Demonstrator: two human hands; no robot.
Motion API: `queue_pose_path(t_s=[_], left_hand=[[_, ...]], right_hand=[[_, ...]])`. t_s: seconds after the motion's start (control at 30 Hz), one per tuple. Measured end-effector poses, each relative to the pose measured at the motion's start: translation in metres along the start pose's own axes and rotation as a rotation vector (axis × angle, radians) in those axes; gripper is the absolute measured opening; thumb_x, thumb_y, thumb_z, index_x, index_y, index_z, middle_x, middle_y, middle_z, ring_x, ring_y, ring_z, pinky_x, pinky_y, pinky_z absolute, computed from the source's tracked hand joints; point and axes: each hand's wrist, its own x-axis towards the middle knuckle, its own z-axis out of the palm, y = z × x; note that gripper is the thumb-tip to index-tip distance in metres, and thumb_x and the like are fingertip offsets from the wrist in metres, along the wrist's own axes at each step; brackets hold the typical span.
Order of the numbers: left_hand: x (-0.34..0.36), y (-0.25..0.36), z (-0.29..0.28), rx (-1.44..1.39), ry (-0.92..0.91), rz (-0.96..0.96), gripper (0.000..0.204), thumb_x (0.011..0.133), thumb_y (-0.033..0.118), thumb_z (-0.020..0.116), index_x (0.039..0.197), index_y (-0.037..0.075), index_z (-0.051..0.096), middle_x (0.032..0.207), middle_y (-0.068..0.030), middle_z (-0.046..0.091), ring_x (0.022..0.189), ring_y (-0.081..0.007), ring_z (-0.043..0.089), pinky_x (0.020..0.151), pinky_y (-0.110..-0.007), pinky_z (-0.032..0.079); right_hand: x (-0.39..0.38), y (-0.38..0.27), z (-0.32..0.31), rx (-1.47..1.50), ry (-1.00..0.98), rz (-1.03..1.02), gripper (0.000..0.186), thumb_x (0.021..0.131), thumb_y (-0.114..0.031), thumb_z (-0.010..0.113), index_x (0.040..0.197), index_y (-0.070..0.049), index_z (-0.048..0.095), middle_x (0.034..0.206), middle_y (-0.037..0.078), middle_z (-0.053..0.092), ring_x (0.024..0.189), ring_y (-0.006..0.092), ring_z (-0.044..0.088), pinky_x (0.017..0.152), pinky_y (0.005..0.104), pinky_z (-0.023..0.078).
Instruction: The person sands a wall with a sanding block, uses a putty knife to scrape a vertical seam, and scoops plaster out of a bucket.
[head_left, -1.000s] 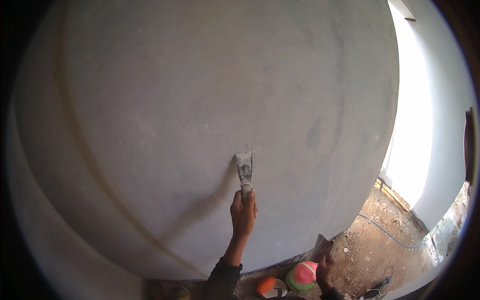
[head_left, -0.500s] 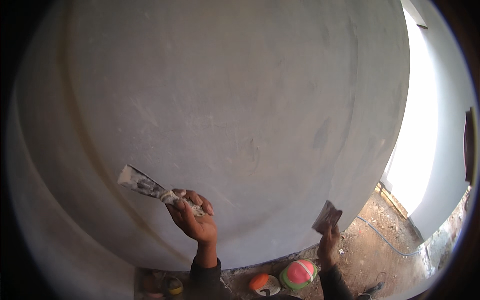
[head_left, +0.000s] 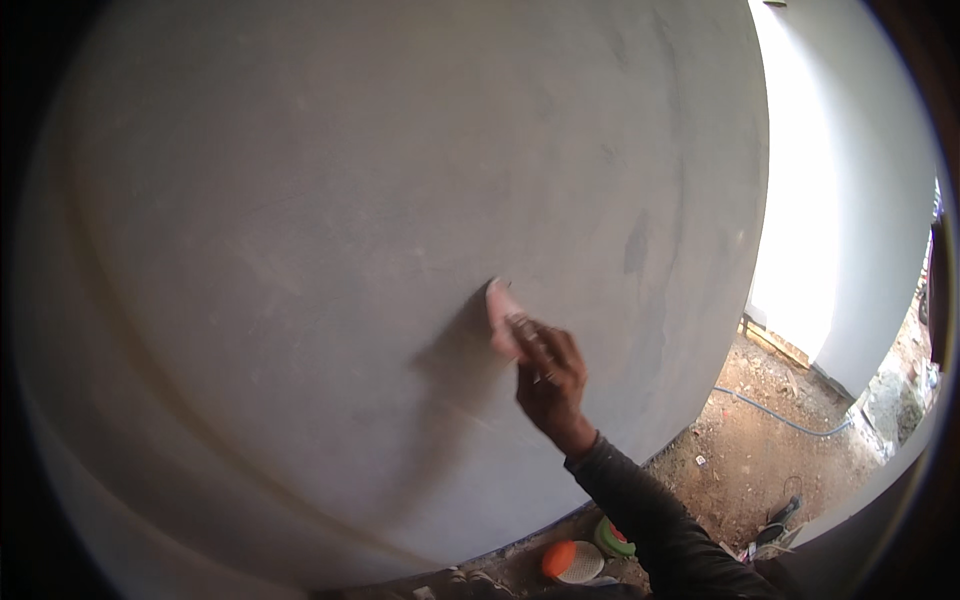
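Note:
My right hand (head_left: pixel 553 388) reaches in from the lower right, its dark-sleeved arm slanting up and left. Its fingers are closed on a flat putty blade (head_left: pixel 500 318), which looks pale pinkish and is smeared by motion. The blade's edge is at the grey plastered wall (head_left: pixel 330 230), near the middle of the view, and appears to touch it. A shadow of hand and arm falls on the wall to the left. My left hand is out of view.
At the wall's foot stand an orange-and-white round thing (head_left: pixel 573 562) and a green tub (head_left: pixel 613 538), partly behind my sleeve. A blue hose (head_left: pixel 780 412) crosses the dirt floor (head_left: pixel 735 470). A bright doorway (head_left: pixel 800 200) opens at right, with a wooden strip (head_left: pixel 777 343) at its base.
My right hand has moved up and left, bringing its blade to the wall. My left hand, which held a putty knife, has left the view. The view has shifted somewhat to the right.

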Motion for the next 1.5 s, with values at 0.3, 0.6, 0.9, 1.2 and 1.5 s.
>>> queue_pose_path(t_s=[0.3, 0.6, 0.9, 1.2, 1.5], left_hand=[[0.031, 0.004, -0.022, 0.096, -0.115, -0.032, 0.026, 0.100, 0.033, 0.058, 0.103, 0.009, 0.051, 0.078, -0.0057, 0.052, 0.055, -0.0152, 0.049, 0.044, -0.030, 0.041], [0.047, -0.005, -0.046, 0.214, -0.207, -0.040, 0.025, 0.100, 0.033, 0.059, 0.103, 0.009, 0.053, 0.079, -0.0068, 0.054, 0.055, -0.0168, 0.050, 0.044, -0.031, 0.043], [0.059, -0.044, -0.082, 0.363, -0.278, -0.039, 0.024, 0.100, 0.033, 0.059, 0.103, 0.009, 0.055, 0.079, -0.0080, 0.056, 0.056, -0.0184, 0.052, 0.045, -0.032, 0.044], [0.067, -0.082, -0.139, 0.515, -0.323, -0.030, 0.024, 0.100, 0.033, 0.060, 0.103, 0.009, 0.057, 0.079, -0.0091, 0.058, 0.057, -0.0200, 0.054, 0.046, -0.033, 0.046], [0.081, -0.085, -0.151, 0.592, -0.366, -0.026, 0.024, 0.099, 0.033, 0.061, 0.103, 0.009, 0.059, 0.079, -0.0103, 0.060, 0.057, -0.0216, 0.056, 0.047, -0.034, 0.047]], right_hand=[[-0.049, 0.016, -0.033, 0.076, -0.201, 0.048, 0.044, 0.085, 0.005, 0.064, 0.126, -0.010, 0.071, 0.122, 0.010, 0.071, 0.112, 0.0309, 0.065, 0.096, 0.0410, 0.054], [-0.003, 0.092, -0.025, -0.146, 0.255, 0.365, 0.034, 0.096, -0.003, 0.062, 0.130, -0.007, 0.068, 0.124, 0.015, 0.071, 0.112, 0.0334, 0.066, 0.095, 0.0413, 0.054], [-0.242, -0.032, 0.004, 0.241, -0.324, 0.412, 0.047, 0.087, 0.003, 0.067, 0.132, -0.012, 0.068, 0.124, 0.011, 0.072, 0.112, 0.0297, 0.069, 0.094, 0.0415, 0.057], [-0.180, 0.070, 0.000, -0.178, 0.387, 0.689, 0.038, 0.090, 0.002, 0.066, 0.127, -0.008, 0.070, 0.123, 0.017, 0.070, 0.114, 0.0329, 0.068, 0.090, 0.0392, 0.057], [-0.342, 0.011, 0.049, 0.251, 0.447, 1.854, 0.027, 0.099, -0.015, 0.055, 0.119, 0.000, 0.065, 0.104, 0.019, 0.074, 0.098, 0.0329, 0.073, 0.082, 0.0428, 0.057]])
